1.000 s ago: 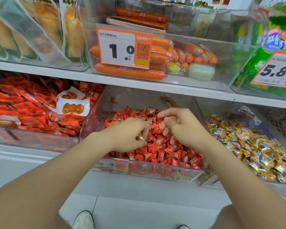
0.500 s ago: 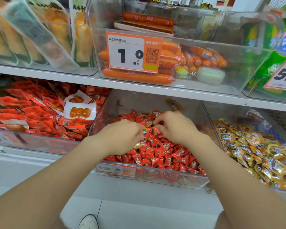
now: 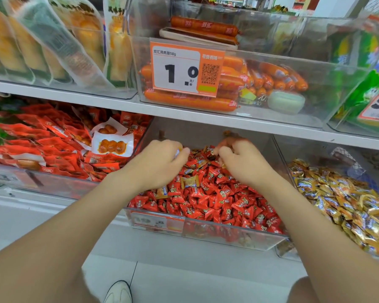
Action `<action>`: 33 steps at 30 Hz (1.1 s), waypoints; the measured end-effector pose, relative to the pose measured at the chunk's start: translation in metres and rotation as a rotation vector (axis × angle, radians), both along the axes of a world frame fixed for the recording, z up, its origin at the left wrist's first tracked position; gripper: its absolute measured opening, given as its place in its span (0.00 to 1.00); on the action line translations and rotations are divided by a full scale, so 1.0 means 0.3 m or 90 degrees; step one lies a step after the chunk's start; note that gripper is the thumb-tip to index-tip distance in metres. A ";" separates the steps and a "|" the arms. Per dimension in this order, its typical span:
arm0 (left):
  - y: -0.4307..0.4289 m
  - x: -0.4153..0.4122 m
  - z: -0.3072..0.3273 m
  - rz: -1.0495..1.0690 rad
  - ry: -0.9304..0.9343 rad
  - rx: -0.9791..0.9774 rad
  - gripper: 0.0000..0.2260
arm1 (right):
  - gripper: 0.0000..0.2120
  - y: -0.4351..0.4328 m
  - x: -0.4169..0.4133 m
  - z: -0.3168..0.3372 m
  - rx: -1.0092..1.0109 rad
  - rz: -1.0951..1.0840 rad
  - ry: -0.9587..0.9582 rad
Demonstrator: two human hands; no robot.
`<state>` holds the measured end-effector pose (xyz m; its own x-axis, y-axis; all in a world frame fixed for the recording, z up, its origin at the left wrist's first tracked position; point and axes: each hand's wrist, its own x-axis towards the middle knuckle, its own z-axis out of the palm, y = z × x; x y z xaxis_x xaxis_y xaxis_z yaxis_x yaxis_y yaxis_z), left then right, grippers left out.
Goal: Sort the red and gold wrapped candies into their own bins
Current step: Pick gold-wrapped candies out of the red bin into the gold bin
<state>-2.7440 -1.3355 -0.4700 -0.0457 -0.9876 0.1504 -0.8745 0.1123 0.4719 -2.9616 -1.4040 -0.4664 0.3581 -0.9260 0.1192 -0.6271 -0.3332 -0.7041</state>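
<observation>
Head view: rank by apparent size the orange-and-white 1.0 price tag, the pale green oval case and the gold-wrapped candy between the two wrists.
1. Orange-and-white price tag
2. Pale green oval case
3. Gold-wrapped candy, clearly smallest despite lying nearer the camera

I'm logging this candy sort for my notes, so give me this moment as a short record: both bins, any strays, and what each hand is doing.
red bin: middle of the lower shelf, heaped with red candies
gold bin: just right of it, heaped with gold candies
strays: at least two stray gold candies on the red heap, by the left wrist
left hand: over the red heap, fingers curled round a gold wrapper
right hand: at the heap's back, fingers curled into it; contents unclear
status: sort unfinished
</observation>
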 end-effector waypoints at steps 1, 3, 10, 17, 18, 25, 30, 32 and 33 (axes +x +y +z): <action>-0.002 0.017 0.001 0.006 0.005 -0.008 0.17 | 0.11 -0.003 0.005 -0.006 -0.001 0.012 0.007; 0.005 0.046 -0.006 0.005 0.023 0.020 0.11 | 0.13 -0.002 0.016 -0.018 -0.008 0.046 0.029; 0.051 0.049 0.002 0.000 -0.101 0.104 0.11 | 0.11 0.006 0.061 -0.056 -0.033 0.170 0.137; 0.045 0.020 -0.030 0.002 -0.264 0.207 0.18 | 0.08 0.034 0.135 -0.084 -0.116 0.198 0.326; 0.041 0.021 -0.032 -0.002 -0.240 0.195 0.17 | 0.08 0.030 0.134 -0.079 -0.112 0.191 0.299; -0.002 0.042 -0.041 0.020 -0.073 0.079 0.07 | 0.04 -0.006 0.049 -0.031 0.003 0.065 0.065; -0.075 0.039 -0.078 0.038 -0.211 0.098 0.12 | 0.11 -0.048 0.011 -0.038 -0.060 0.043 0.113; -0.089 0.032 -0.080 0.040 -0.251 0.134 0.10 | 0.12 -0.043 0.025 -0.053 -0.081 0.107 0.147; -0.095 0.030 -0.085 0.034 -0.258 0.150 0.10 | 0.11 -0.042 0.035 -0.061 -0.100 0.139 0.158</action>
<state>-2.7351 -1.3641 -0.4957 -0.0024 -0.9953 -0.0973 -0.9951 -0.0073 0.0988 -2.9510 -1.4166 -0.4848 0.5815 -0.8017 0.1382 -0.6747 -0.5702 -0.4688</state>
